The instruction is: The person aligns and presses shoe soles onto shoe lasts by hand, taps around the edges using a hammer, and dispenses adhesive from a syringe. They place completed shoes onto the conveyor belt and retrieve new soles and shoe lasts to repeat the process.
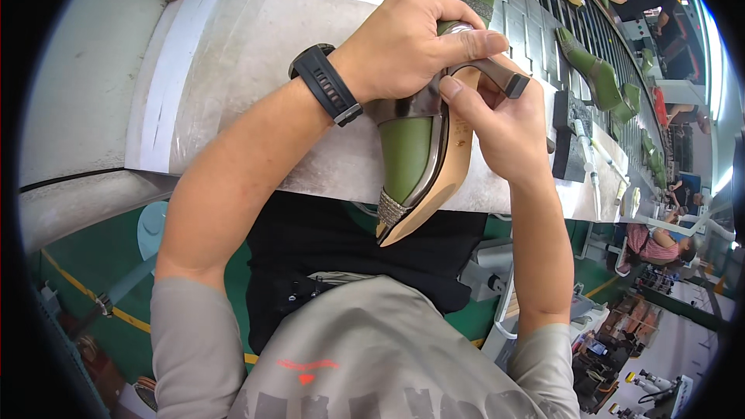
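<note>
Two hands are being used on a high-heeled shoe point(434, 163) at the workbench point(233, 70) front edge. Left hand point(411, 46) is being wrapped round the heel end; right hand point(504, 128) fingers are being pressed on the sole nr the heel.

Single view from a head-worn fisheye camera, facing steeply down over the wearer's chest and forearms. The left hand point(403, 46) and right hand point(500, 120) sit close at centre; the worktable point(233, 62) lies beyond, the conveyor point(597, 39) recedes far right. Straight edges curve toward the dark rim.
</note>
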